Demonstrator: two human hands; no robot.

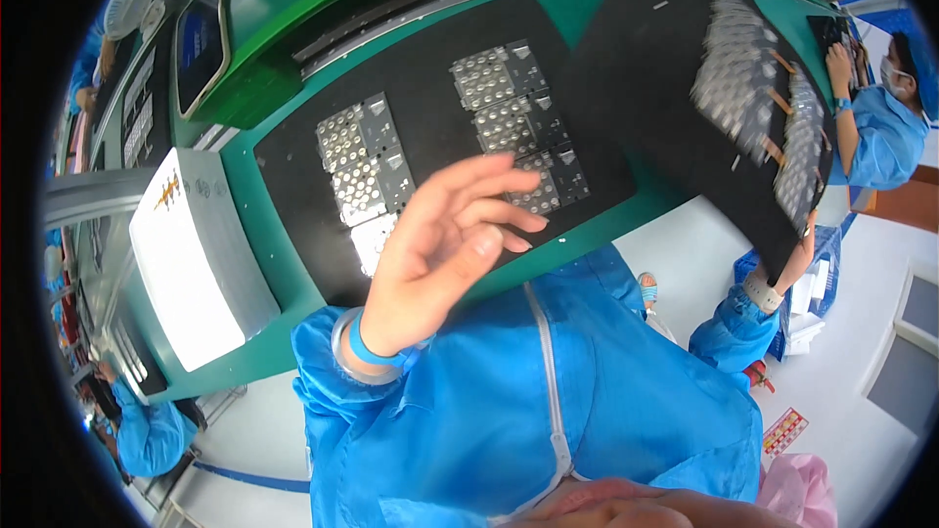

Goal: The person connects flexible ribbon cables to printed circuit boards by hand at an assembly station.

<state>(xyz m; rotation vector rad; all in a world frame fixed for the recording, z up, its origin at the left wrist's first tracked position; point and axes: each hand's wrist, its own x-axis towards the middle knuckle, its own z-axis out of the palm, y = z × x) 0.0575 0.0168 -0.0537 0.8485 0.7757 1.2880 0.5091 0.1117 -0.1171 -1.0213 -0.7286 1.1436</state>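
My left hand [440, 244] hovers over the black mat [430, 88] on the bench, its fingers apart and slightly curled, with nothing in them. Below it lie flat metal plates with round silvery dots, a left column [357, 171] and a right column [494, 78]; the hand hides parts of both. Off to the right, my right hand [799, 259] grips the edge of a second black sheet [636, 78], which is raised and tilted. Several similar plates [734, 68] with orange strips lie on that sheet, blurred by motion. Most of my right fingers are hidden behind it.
A stack of white sheets [201, 264] stands on the green bench [293, 244] at the left. Behind it is a tablet-like screen [202, 44]. A green rail [333, 0] runs along the back. One co-worker [885, 117] sits at the far right, another [152, 430] at the lower left.
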